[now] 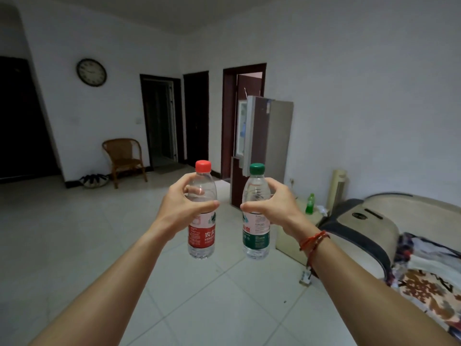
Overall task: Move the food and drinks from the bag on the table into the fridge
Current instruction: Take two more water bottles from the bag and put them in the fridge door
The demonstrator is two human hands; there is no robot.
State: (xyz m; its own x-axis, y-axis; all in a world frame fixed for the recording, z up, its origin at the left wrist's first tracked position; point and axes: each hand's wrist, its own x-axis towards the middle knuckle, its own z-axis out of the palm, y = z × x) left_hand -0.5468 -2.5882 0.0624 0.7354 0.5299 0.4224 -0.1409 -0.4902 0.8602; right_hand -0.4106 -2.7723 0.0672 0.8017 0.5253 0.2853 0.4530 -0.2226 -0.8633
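My left hand (183, 204) grips a clear water bottle with a red cap and red label (202, 236), held upright in front of me. My right hand (270, 204) grips a second water bottle with a green cap and green label (256, 239), also upright, a short gap to the right of the first. Both arms are stretched forward at chest height. Straight ahead across the room stands the grey fridge (277, 136) with its upper door (243, 126) swung open to the left. The bag and table are out of view.
White tiled floor (99, 240) stretches ahead. A wicker chair (124, 158) stands by the far wall on the left, near dark doorways. On the right are a sofa with a patterned blanket (389, 228) and a low stand with a green bottle (310, 204).
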